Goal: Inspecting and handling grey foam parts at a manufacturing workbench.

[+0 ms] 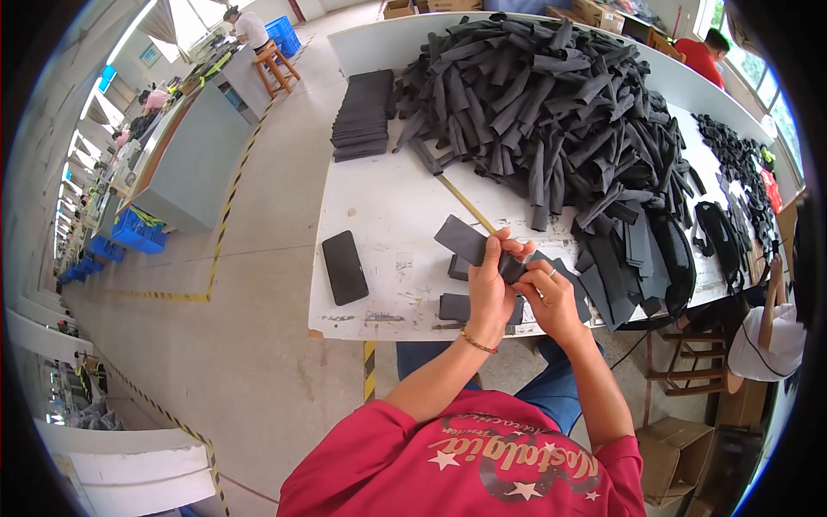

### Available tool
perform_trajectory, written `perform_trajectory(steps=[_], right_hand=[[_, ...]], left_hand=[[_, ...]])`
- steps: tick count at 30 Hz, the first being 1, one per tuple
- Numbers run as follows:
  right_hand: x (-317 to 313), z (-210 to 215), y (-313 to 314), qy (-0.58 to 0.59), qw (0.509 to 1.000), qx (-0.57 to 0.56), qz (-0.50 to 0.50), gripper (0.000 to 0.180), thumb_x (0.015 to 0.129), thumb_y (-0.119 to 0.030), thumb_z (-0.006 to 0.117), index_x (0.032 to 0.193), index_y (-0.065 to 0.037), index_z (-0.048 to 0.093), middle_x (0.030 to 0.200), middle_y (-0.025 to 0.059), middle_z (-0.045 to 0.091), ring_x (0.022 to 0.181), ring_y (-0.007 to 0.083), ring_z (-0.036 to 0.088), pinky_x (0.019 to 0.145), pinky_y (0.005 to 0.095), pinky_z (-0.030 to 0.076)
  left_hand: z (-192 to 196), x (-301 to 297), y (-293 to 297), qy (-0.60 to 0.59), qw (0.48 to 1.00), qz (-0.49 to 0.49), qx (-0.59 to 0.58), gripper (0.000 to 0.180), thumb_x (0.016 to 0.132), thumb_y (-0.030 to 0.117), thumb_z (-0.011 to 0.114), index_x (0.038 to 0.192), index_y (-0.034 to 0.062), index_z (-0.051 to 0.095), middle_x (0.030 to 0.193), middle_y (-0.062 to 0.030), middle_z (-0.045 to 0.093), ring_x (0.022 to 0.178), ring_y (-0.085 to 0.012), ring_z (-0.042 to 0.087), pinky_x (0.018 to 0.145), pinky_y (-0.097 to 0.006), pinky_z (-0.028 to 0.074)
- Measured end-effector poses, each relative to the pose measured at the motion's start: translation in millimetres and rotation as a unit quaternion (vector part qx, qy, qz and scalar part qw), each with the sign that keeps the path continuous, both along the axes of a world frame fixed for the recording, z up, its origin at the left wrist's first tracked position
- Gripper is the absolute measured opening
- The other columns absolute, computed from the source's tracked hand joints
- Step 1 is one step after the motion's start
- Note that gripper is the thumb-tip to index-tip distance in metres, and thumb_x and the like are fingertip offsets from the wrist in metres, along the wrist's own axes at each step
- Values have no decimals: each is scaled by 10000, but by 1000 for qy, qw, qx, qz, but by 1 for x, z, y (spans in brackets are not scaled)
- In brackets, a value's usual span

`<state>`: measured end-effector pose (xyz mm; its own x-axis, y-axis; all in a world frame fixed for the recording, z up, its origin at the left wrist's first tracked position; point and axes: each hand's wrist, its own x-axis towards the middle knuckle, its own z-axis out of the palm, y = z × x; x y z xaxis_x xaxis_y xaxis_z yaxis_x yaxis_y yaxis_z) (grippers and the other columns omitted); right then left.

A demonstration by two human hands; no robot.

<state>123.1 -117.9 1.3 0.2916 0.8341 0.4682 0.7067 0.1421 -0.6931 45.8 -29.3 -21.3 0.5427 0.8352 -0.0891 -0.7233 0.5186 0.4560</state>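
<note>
The left hand [488, 289] and right hand [556, 302] both pinch a dark flat piece [460, 240] — over the white worktop [392, 233], near a big dark pile [534, 112].

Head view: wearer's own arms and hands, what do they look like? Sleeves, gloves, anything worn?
Short crimson sleeves, forearms bare below them. No gloves. Left hand: thin reddish-brown bracelet at the wrist. Right hand: slim pale ring on one finger.
</note>
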Motion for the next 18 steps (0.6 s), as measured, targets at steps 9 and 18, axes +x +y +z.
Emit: perform_trajectory(steps=[9, 18], right_hand=[[5, -3, 4, -9, 1000, -10, 21, 114, 776, 18, 683, 855, 9, 602, 875, 128, 598, 731, 292, 604, 639, 353, 491], [-23, -18, 23, 278, 948, 64, -140, 179, 798, -32, 720, 768, 24, 552, 869, 60, 569, 788, 135, 542, 696, 257, 460]], left_hand=[[-3, 0, 1, -16, 1000, -6, -22, 322, 997, 282, 515, 1132, -7, 551, 858, -70, 636, 928, -252, 646, 855, -361, 512], [1, -2, 27, -12, 1000, 20, 5, 387, 999, 289, 491, 1207, -37, 495, 995, -130, 653, 1116, -313, 590, 1056, -433, 422]])
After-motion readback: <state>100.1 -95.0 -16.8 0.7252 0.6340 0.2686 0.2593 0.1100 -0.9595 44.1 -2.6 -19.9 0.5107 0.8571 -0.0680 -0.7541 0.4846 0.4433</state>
